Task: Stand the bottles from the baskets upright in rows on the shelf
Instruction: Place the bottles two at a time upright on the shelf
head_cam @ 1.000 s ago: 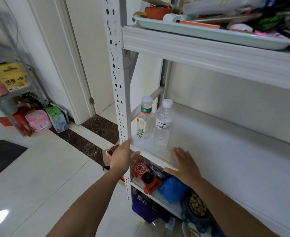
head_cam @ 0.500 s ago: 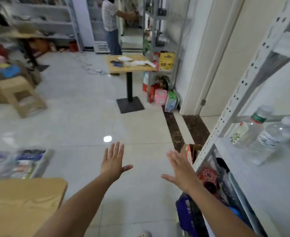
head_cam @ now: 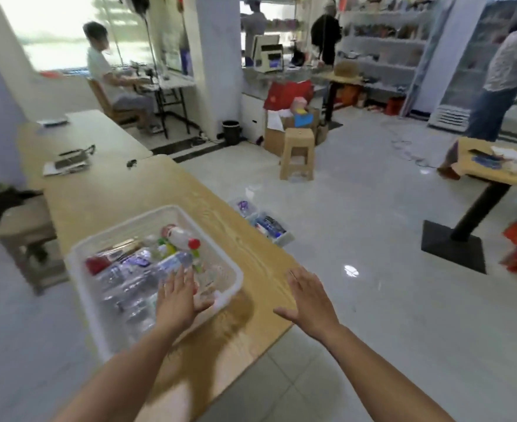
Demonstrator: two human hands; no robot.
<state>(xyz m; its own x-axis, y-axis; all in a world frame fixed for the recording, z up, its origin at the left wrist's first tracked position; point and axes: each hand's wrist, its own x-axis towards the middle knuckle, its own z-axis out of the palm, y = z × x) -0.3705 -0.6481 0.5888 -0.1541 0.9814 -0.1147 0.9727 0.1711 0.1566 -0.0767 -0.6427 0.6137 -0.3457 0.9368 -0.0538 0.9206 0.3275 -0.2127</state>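
Your left hand (head_cam: 176,296) hovers flat over the basket (head_cam: 233,280) of bottles (head_cam: 147,269) (lying down); your right hand (head_cam: 309,300) is spread, holding nothing.

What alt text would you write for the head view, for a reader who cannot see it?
Two open hands reach toward a white basket of bottles on a wooden table: the left hand hovers over the basket, the right hand beside it. A second basket sits on the floor beyond.
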